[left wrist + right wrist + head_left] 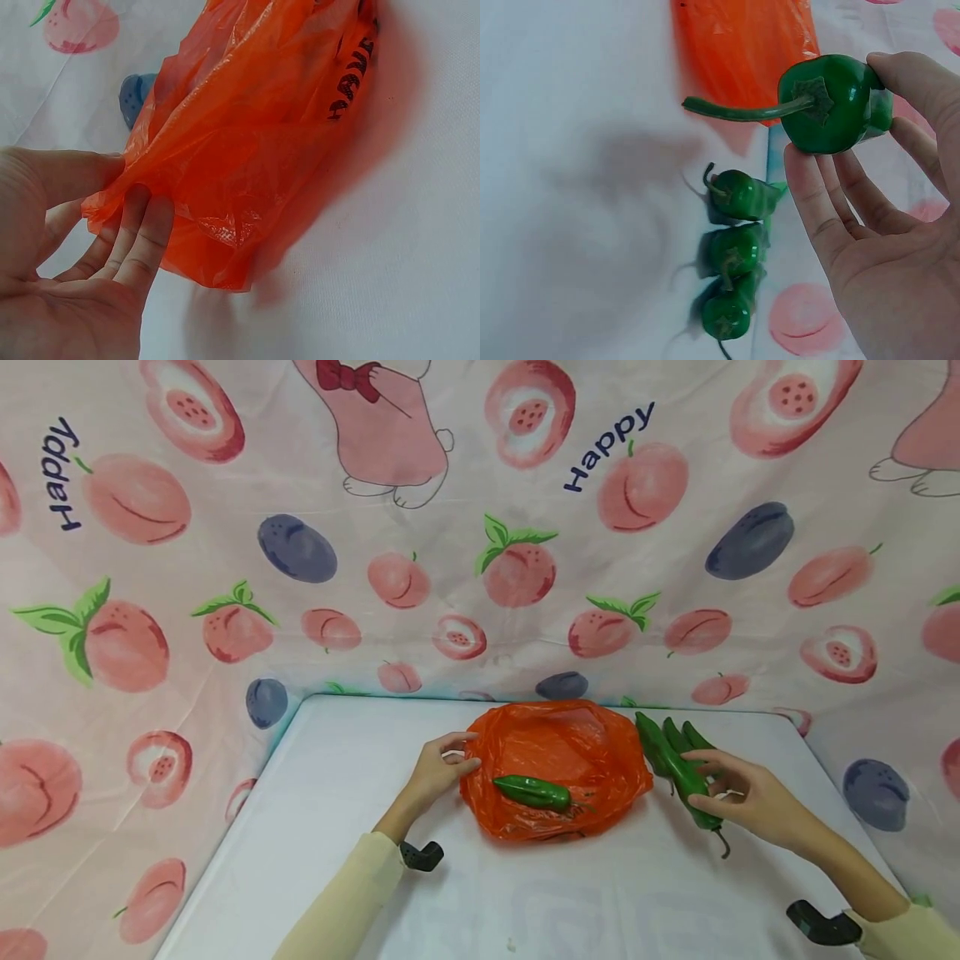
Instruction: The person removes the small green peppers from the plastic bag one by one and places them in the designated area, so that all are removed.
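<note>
An orange plastic bag [566,739] lies spread on the white table with its mouth up. One green pepper [531,792] shows inside it. My left hand [435,774] pinches the bag's left rim between thumb and fingers, as the left wrist view confirms. To the right of the bag, my right hand [752,797] holds another green pepper [832,112] by its sides, stem toward me, raised above the table. Below it in the right wrist view, three green peppers [735,251] lie side by side; the held one and the fingers partly cover them in the head view.
The white table [337,743] ends at a back edge against a peach-printed cloth [450,568], which also hangs on both sides. Black wrist mounts [823,924] sit near the sleeves. Dark lettering is printed on the bag.
</note>
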`<state>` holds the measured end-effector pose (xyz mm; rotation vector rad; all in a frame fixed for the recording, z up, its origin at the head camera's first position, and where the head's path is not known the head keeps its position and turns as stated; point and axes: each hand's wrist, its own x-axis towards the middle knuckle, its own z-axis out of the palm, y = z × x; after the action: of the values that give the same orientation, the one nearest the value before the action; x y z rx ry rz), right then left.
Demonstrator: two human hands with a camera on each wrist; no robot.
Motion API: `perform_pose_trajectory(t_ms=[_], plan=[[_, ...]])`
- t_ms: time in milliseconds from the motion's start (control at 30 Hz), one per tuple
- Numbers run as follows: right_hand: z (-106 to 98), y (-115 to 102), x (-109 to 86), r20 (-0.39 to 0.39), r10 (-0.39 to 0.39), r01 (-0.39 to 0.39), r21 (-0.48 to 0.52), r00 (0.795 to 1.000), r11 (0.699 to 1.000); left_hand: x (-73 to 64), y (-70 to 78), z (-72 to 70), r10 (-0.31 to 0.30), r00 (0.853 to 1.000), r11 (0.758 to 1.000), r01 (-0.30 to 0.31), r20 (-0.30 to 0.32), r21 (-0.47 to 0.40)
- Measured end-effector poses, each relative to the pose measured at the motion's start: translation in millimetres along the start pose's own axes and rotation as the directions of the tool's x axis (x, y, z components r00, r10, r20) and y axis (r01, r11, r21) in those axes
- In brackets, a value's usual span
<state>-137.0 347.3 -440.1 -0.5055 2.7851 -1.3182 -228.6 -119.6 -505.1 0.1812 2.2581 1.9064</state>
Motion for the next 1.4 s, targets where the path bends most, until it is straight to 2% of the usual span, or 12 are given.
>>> perform_pose_trajectory(t_ms=[333,700,967,1233,1400], plan=[[11.8,9.3,-10.2,-0.009,0.048,-0.048,0.026,0.999,0.999,0.6,2.0,-0.1,-0.001,1.0,1.0,0.001,0.0,-0.015],[25.2,19.2,-14.7,-0.041,0.183,-0.183,0.01,0.982,0.983,0.4,3.0,3.2,-0.005,1.0,1.0,0.005,0.004,-0.012],[34.7,30.4,-19.0,-0.043,0.202,-0.201,0.031,0.978,0.979,-0.1,4.8,5.1,-0.004,1.0,1.0,0.004,0.007,-0.012],[45.2,39.6,-18.9,-0.047,0.273,-0.274,0.006,0.961,0.962,-1.7,5.6,5.0,0.029,1.0,0.999,-0.028,0.011,-0.03],[49.7,40.5,-19.1,-0.028,0.313,-0.313,0.017,0.949,0.95,-1.7,5.5,5.2,0.023,1.0,0.999,-0.023,0.012,-0.026]])
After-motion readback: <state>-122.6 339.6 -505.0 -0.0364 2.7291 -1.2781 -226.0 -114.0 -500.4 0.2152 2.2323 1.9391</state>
